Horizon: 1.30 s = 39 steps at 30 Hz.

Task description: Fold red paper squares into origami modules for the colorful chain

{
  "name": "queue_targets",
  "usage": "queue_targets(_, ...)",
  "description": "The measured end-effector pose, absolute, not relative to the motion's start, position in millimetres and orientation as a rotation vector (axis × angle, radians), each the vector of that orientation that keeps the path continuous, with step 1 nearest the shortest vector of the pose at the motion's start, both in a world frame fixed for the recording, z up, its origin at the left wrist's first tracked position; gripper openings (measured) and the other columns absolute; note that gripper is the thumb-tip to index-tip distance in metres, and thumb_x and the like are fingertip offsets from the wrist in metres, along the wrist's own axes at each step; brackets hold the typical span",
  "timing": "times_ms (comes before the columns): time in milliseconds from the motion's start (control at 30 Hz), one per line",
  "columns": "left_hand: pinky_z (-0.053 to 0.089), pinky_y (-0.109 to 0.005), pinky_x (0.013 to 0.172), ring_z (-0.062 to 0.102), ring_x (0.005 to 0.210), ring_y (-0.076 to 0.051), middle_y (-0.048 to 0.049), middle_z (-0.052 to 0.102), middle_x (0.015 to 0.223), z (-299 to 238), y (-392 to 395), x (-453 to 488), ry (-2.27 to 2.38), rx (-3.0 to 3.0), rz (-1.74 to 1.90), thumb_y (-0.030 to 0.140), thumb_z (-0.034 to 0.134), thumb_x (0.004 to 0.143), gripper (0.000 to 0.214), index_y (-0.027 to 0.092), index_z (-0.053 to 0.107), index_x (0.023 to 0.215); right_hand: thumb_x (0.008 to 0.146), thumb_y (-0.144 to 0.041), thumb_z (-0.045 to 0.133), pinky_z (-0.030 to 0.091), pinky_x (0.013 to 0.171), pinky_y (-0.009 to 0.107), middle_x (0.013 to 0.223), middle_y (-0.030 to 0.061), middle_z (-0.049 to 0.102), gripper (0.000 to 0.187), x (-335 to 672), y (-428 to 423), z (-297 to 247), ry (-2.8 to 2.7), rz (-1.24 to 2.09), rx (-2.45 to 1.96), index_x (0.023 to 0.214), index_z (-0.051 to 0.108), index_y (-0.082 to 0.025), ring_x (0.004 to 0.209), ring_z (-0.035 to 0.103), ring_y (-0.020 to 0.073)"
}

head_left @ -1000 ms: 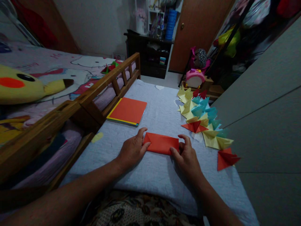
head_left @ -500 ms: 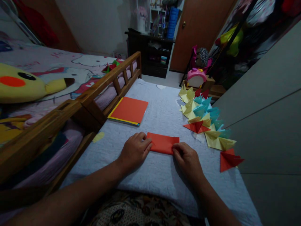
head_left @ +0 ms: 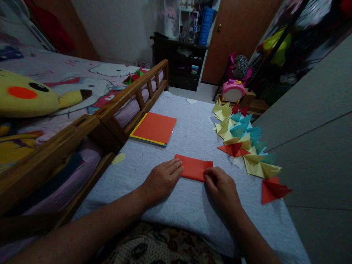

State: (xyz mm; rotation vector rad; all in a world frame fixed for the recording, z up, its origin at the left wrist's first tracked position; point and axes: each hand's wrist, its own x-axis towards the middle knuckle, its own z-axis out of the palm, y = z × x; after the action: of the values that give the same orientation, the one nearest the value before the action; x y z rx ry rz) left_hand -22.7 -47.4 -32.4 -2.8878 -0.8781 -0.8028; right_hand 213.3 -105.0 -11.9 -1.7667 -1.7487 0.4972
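Note:
A sheet of orange-red paper [head_left: 194, 167], folded into a long rectangle, lies on the pale cloth in front of me. Across its left end my left hand [head_left: 166, 178] rests flat, fingers stretched out and close together. At the lower right corner my right hand [head_left: 221, 183] pinches the paper's edge between thumb and curled fingers. Beyond the hands, towards the left, is a stack of square paper [head_left: 155, 128], orange on top with a yellow edge showing beneath. Folded paper birds [head_left: 233, 134] in yellow, blue and red run along the right side, with a red one [head_left: 273, 190] nearest me.
A wooden bed rail [head_left: 132, 90] borders the surface on the left, with a yellow plush toy [head_left: 33, 93] on the bed behind it. A grey cabinet [head_left: 316, 146] flanks the right. Farther back stand a dark shelf unit [head_left: 176, 62] and a pink toy case [head_left: 233, 91].
My left hand has flattened, its curled fingers now laid out straight over the paper's left end. The right hand keeps its pinch. The whole view has shifted slightly.

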Motion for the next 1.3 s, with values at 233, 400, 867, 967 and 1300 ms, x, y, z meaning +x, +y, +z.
queue_targets(233,0.060,-0.045,0.096,0.069,0.114,-0.028,-0.0175,0.071,0.122,-33.4,-46.5,-21.4,-0.890,-2.878,-0.791,0.014,0.049,0.099,0.027,0.008,0.067,0.118,0.088,-0.026,0.052,0.047,0.071,0.032,0.085,0.0057,0.070,0.016,214.2,-104.7,-10.2,-1.721,0.540,-1.778,0.089,0.067,-0.020,0.077,0.066,0.0205)
queue_targets(400,0.060,-0.045,0.097,0.068,0.116,-0.028,-0.0189,0.070,0.124,-34.3,-46.0,-20.5,-0.907,-2.875,-0.774,0.015,0.047,0.100,0.029,0.007,0.067,0.119,0.087,-0.028,0.053,0.048,0.071,0.033,0.084,0.0058,0.071,0.017,214.3,-104.4,-10.0,-1.697,0.549,-1.788,0.088,0.067,-0.020,0.077,0.066,0.0212)
queue_targets(867,0.057,-0.045,0.101,0.065,0.121,-0.028,-0.0191,0.067,0.130,-37.4,-46.4,-19.9,-0.964,-2.853,-0.691,0.017,0.044,0.102,0.031,0.007,0.065,0.123,0.084,-0.034,0.057,0.048,0.073,0.034,0.090,0.0064,0.070,0.024,214.9,-106.1,-5.6,-1.689,0.626,-1.792,0.100,0.068,-0.019,0.079,0.064,0.0213)
queue_targets(967,0.056,-0.045,0.102,0.064,0.122,-0.028,-0.0194,0.067,0.131,-37.7,-46.2,-20.1,-0.965,-2.860,-0.676,0.017,0.043,0.102,0.032,0.006,0.065,0.124,0.084,-0.034,0.057,0.048,0.073,0.034,0.090,0.0066,0.069,0.025,214.9,-105.9,-5.7,-1.684,0.625,-1.798,0.099,0.068,-0.018,0.079,0.064,0.0214)
queue_targets(1300,0.055,-0.046,0.102,0.064,0.122,-0.029,-0.0182,0.066,0.132,-35.9,-45.7,-20.0,-0.974,-2.870,-0.645,0.016,0.045,0.101,0.032,0.007,0.065,0.124,0.083,-0.035,0.057,0.048,0.073,0.035,0.091,0.0075,0.070,0.024,215.2,-105.4,-5.9,-1.680,0.638,-1.803,0.098,0.068,-0.019,0.079,0.064,0.0222)
